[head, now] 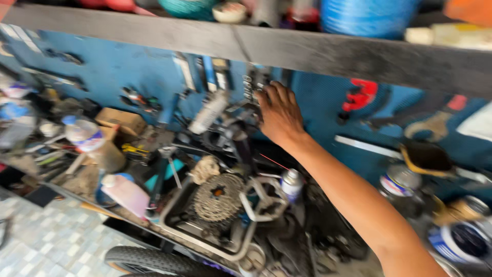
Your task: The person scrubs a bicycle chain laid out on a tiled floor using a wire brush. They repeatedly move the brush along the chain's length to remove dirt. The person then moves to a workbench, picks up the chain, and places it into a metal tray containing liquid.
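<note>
Reaching up to the blue tool board [118, 66], the right hand [279, 114] rests its curled fingers on a row of metal tools [251, 88] hanging upright there, just left of its fingertips. Whether it grips one is blurred. A cassette sprocket [218, 197] lies below the board. No left hand shows.

Blue wall [113, 66] w/ tool outlines runs behind the grip. Dark wooden shelf [307, 51] crosses above it, a blue spool [366, 15] up top. Cluttered workbench [77, 197] sits below the grip & to its left. Pale tiled floor [51, 241] lies far lower left. Black tire [154, 261] by the bottom edge. Soft daylight, view blurred.
</note>
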